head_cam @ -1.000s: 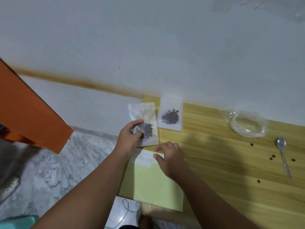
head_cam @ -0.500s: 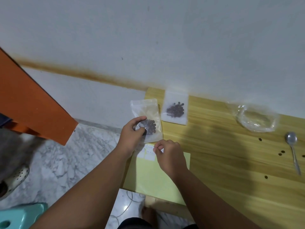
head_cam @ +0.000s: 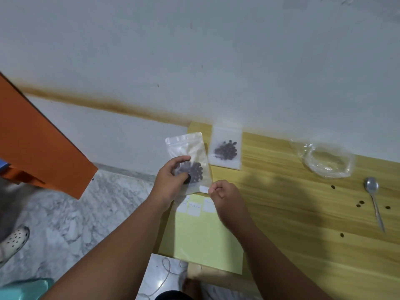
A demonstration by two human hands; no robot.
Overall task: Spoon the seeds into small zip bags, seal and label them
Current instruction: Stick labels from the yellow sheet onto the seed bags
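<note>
Head view:
- Left hand (head_cam: 171, 180) grips seed bag (head_cam: 188, 152) by lower half, thumb across front, bag held over left edge of table (head_cam: 292, 224).
- Bag long axis points away from person, zip end far.
- Right hand (head_cam: 227, 197) pinches small white label (head_cam: 204, 189), other fingers curled.
- Label just right of bag's lower corner; contact unclear.
- Judgement: label goes left onto bag face, right hand nearer.
- Second filled bag (head_cam: 226, 148) flat on table beyond.

The left forearm (head_cam: 121, 245) and right forearm (head_cam: 270, 252) are bare down to the frame's lower edge, as are the left hand (head_cam: 171, 182) and right hand (head_cam: 227, 195). Dark clothing (head_cam: 173, 296) shows between the arms at the bottom edge. At lower left, a cream perforated clog (head_cam: 14, 242) covers a foot; whose foot is unclear.
</note>
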